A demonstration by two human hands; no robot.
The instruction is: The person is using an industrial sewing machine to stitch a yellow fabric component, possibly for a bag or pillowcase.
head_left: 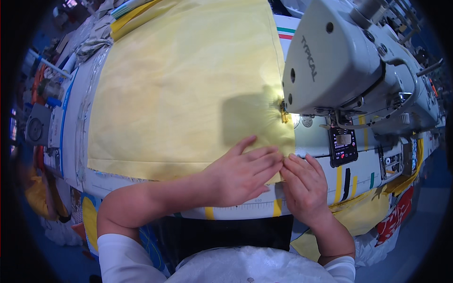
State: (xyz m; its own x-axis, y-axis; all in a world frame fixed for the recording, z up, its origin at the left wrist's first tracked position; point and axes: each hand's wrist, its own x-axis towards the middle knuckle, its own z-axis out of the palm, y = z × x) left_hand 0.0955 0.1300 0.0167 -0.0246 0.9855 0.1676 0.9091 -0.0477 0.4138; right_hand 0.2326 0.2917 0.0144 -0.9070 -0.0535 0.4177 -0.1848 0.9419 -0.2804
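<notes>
A large pale yellow fabric panel lies spread over the sewing table, its right edge running under the needle area of a white sewing machine. My left hand rests palm down on the near right corner of the panel, fingers stretched out and somewhat apart. Touching its fingertips, my right hand has its fingers bent together at the fabric's right edge; its thumb is hidden, and it appears to pinch the cloth there. Around the presser foot the cloth puckers slightly.
A phone with a lit screen lies right of the needle area. Coloured tape strips mark the table's front edge, beside a printed ruler scale. Folded yellow cloth sits at the far left. More yellow fabric hangs below the table at right.
</notes>
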